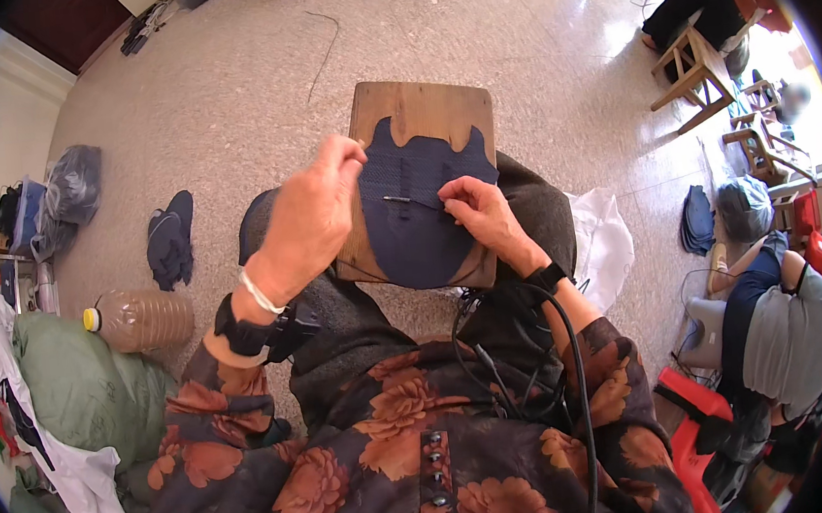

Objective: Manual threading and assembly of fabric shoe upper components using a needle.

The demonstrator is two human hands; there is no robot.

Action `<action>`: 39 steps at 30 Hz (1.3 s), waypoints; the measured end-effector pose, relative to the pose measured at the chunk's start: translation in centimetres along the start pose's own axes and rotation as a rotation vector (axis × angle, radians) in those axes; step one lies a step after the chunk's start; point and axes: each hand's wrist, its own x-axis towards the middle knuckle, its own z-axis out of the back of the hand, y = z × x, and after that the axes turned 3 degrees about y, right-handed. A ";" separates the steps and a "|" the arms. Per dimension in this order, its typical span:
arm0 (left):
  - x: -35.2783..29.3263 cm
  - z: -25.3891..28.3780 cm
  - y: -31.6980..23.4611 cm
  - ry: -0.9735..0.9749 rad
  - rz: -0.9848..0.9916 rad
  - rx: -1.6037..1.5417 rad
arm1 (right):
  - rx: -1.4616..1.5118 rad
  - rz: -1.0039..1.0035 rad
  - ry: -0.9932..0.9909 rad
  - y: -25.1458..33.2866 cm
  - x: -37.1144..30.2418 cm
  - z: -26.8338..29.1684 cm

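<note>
dark blue fabric, a cut piece (419, 241) with a scalloped, pronged far edge, lies flat on a wooden board (420, 97) set between the person's knees. a slim metallic tool (396, 199), small and narrow, rests across the middle of the piece, and a fine dark line runs from it toward the right hand.

the left hand (306, 212) is raised at the board's left side, thumb and forefinger closed in a pinch near the piece's upper left prong; whether a thread sits between them is too fine to see. the right hand (488, 217) is over the piece's right side, fingers curled, thumb and forefinger drawn near each other; i cannot tell whether they meet or grip anything.

on the speckled floor (238, 105), a stack of dark blue pieces (170, 245) lies to the left, near a brownish plastic jug (148, 318) with a yellow cap. to the right, a white plastic bag (604, 243) lies close by the knee. farther right, another person (784, 329) in a grey top sits low, near a wooden stool (695, 76).
</note>
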 end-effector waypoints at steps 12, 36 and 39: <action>4.7 5.2 -0.3 -0.362 -0.412 0.601 | -0.065 0.063 0.148 1.5 -2.7 -0.6; 1.7 1.1 6.8 -0.321 -0.125 0.352 | 0.085 -0.157 0.356 8.5 -2.8 1.1; 1.1 -3.4 9.7 -0.024 -0.217 0.376 | -0.303 0.239 -0.038 5.4 -1.6 1.2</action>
